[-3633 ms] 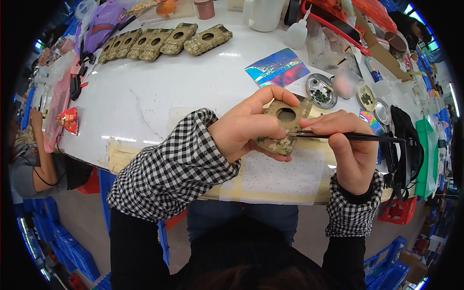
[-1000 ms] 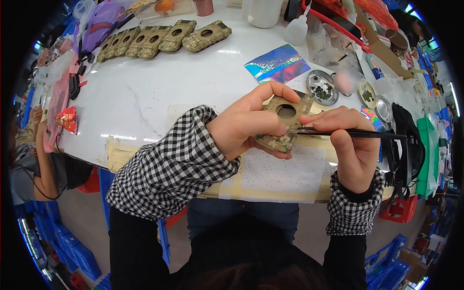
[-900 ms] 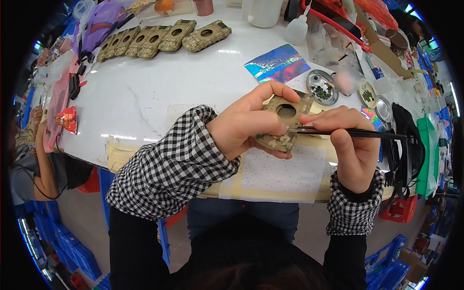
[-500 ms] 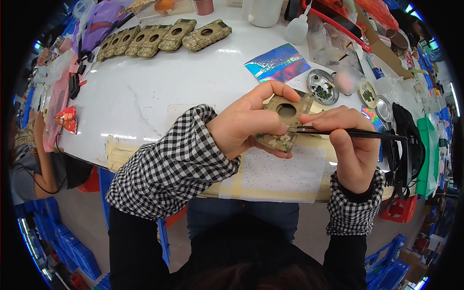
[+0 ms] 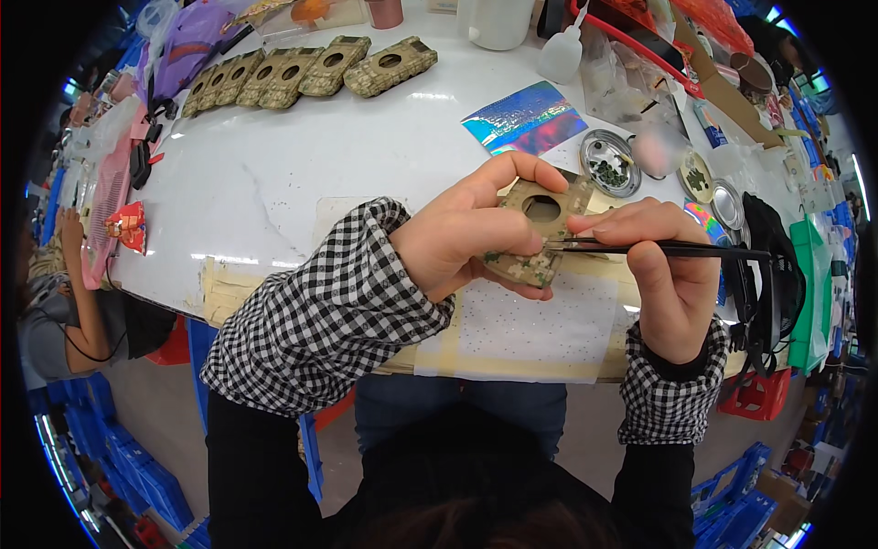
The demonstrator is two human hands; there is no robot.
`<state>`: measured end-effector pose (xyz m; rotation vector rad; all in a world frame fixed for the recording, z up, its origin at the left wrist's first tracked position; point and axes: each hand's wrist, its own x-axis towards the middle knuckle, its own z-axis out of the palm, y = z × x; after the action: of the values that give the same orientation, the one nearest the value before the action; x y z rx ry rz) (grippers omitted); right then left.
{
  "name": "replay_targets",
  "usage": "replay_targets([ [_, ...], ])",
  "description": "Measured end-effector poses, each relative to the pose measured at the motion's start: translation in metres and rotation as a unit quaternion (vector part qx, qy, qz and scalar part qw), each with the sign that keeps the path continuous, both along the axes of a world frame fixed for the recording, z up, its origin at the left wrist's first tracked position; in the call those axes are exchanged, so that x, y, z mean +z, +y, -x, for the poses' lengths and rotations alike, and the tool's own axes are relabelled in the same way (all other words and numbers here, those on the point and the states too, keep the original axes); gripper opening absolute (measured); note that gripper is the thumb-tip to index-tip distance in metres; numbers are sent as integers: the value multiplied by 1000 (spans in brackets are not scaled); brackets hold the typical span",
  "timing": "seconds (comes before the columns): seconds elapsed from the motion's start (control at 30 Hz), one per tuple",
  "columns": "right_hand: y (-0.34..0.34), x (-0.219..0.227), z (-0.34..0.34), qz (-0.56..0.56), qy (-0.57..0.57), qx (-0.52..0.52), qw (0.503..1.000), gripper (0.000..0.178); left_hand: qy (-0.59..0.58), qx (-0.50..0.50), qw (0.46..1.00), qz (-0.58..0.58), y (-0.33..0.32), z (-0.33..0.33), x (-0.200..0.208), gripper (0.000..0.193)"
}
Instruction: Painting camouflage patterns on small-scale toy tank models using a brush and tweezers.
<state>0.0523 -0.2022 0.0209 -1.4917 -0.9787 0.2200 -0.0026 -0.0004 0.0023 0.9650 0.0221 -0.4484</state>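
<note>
My left hand (image 5: 466,224) is closed round a camouflage-patterned model tank hull (image 5: 545,209) with a round hole in its top, held tilted above the table. Black tweezers (image 5: 672,249) lie in my right hand (image 5: 672,284), pinched between thumb and fingers. Their tips touch or nearly touch the hull's face beside my left thumb; whether they grip a small piece is too fine to tell. Under both hands lies a white sheet (image 5: 540,334) dotted with tiny dark specks. To the right, a round metal dish (image 5: 625,183) holds small dark green bits.
Several similar hulls (image 5: 334,59) stand in a row at the back left. A shiny holographic sheet (image 5: 523,119), a white squeeze bottle (image 5: 561,57) and a lid with green pieces (image 5: 695,183) lie beyond my hands. Another person's arm (image 5: 82,302) shows at far left.
The back end of the tweezers has shifted slightly and their two legs look a little further apart. My left hand and the hull have stayed put.
</note>
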Motion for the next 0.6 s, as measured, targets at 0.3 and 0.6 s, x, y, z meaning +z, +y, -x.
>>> replay_targets([
  [0.3, 0, 0, 0, 4, -7, -3, 1000, 17, 1, 2, 1000, -3, 0, 0, 1, 50],
  [0.6, 0, 0, 0, 4, -2, -3, 1000, 17, -4, 1, 1000, 3, 0, 0, 0, 50],
])
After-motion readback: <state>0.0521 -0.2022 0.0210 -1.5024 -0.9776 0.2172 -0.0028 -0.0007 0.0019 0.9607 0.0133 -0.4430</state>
